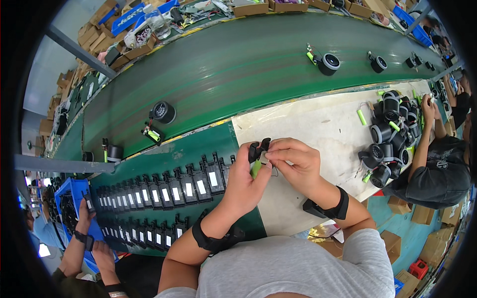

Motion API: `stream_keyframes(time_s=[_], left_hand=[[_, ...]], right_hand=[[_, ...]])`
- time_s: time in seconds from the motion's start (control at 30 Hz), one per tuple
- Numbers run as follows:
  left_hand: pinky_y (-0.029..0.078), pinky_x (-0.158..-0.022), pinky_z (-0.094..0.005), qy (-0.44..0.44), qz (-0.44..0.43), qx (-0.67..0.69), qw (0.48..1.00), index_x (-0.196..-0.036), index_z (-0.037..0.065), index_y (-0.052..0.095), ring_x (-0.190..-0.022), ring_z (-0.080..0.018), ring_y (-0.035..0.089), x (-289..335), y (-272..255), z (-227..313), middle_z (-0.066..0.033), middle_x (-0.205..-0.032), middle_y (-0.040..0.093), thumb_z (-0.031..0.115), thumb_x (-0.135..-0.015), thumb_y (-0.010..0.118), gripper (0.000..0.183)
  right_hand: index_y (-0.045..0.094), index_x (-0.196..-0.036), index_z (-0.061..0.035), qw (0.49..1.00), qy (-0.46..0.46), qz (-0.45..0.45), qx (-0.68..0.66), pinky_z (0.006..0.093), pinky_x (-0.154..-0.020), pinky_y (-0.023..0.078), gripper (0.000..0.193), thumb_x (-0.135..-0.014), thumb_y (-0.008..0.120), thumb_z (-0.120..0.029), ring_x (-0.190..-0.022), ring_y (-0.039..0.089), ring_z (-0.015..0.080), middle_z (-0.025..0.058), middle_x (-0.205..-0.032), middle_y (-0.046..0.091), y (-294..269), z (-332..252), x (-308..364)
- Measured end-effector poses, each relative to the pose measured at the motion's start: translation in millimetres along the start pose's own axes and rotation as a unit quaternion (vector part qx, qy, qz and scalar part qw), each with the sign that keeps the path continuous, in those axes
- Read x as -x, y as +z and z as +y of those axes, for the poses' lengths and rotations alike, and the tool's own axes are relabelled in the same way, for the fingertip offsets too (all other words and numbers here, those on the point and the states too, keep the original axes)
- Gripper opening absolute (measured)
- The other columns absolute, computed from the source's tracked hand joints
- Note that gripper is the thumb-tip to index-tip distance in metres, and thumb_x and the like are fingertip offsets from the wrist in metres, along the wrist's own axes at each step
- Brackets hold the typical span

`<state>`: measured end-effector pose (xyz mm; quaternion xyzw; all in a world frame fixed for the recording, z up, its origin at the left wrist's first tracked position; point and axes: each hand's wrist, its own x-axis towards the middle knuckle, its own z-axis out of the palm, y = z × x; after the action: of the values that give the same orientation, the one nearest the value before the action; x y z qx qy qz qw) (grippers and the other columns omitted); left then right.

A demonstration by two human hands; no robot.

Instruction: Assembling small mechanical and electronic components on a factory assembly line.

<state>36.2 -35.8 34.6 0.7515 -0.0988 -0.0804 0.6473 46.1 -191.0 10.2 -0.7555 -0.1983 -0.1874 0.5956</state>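
Observation:
Above the pale sheet at the bench's middle, my left hand (243, 181) is closed around a small assembly. A forked black plastic part (258, 149) sticks up past its fingers. A bright green cylindrical battery (256, 169) shows between thumb and fingers. My right hand (296, 161) meets it from the right, its thumb and forefinger pinching a small pale square piece (265, 158) on the assembly. A thin dark wire hangs just below the fingertips. What joins these parts is hidden by my fingers.
Rows of black plastic housings (175, 191) with white labels lie left. Black round fan-like units (381, 133) with green batteries are heaped right. Beyond runs a green conveyor belt (213, 74) carrying similar units. Co-workers' hands work at far left (84, 218) and far right (428, 107).

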Motion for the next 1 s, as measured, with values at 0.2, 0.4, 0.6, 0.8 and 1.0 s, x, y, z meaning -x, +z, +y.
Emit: stream_keyframes(time_s=[0.2,0.4,0.6,0.8,1.0], left_hand=[[0.050,-0.076,-0.0319,0.065,0.034,-0.078,0.994,-0.119,-0.002,0.048,-0.084,-0.0224,0.063,3,2,-6,-0.0159,-0.099,0.063,0.017,-0.093,0.058,0.033],[0.051,-0.068,-0.0295,0.058,0.069,-0.060,0.994,-0.115,-0.003,0.052,-0.075,-0.0196,0.064,7,0,-11,-0.0131,-0.090,0.064,0.014,-0.095,0.055,0.026],[0.050,-0.062,-0.0259,0.070,0.092,-0.026,0.993,-0.114,-0.003,0.053,-0.067,-0.0107,0.059,3,-3,-8,-0.0068,-0.081,0.063,0.015,-0.097,0.054,0.024],[0.046,-0.083,-0.0256,0.020,0.087,0.003,0.996,-0.117,-0.002,0.053,-0.091,-0.0111,0.058,3,-6,-9,-0.0067,-0.101,0.064,0.018,-0.100,0.048,0.027],[0.048,-0.075,-0.0244,-0.034,0.048,0.065,0.996,-0.117,-0.001,0.054,-0.083,-0.0085,0.057,-1,-13,2,-0.0042,-0.093,0.062,0.019,-0.099,0.051,0.027]], right_hand=[[0.071,-0.087,-0.0035,0.998,0.014,0.002,0.067,0.0282,-0.064,0.055,0.021,-0.070,0.070,0.008,-0.080,0.067,0.0213,0.0093,-0.092,0.066,6,-11,-2],[0.071,-0.087,-0.0024,0.996,0.014,0.051,0.076,0.0281,-0.068,0.055,0.023,-0.067,0.070,0.010,-0.082,0.067,0.0218,0.0104,-0.091,0.066,21,-17,3],[0.066,-0.085,-0.0025,0.991,-0.044,0.065,0.108,0.0283,-0.051,0.052,0.019,-0.068,0.069,0.007,-0.065,0.064,0.0207,0.0085,-0.088,0.063,30,-15,-4],[0.064,-0.082,-0.0014,0.984,-0.073,0.085,0.140,0.0296,-0.051,0.050,0.016,-0.068,0.069,0.006,-0.061,0.062,0.0221,0.0087,-0.085,0.062,37,-13,-9],[0.063,-0.081,-0.0003,0.989,-0.031,0.072,0.123,0.0288,-0.051,0.050,0.016,-0.069,0.068,0.008,-0.060,0.062,0.0222,0.0096,-0.085,0.062,33,-22,-14]])
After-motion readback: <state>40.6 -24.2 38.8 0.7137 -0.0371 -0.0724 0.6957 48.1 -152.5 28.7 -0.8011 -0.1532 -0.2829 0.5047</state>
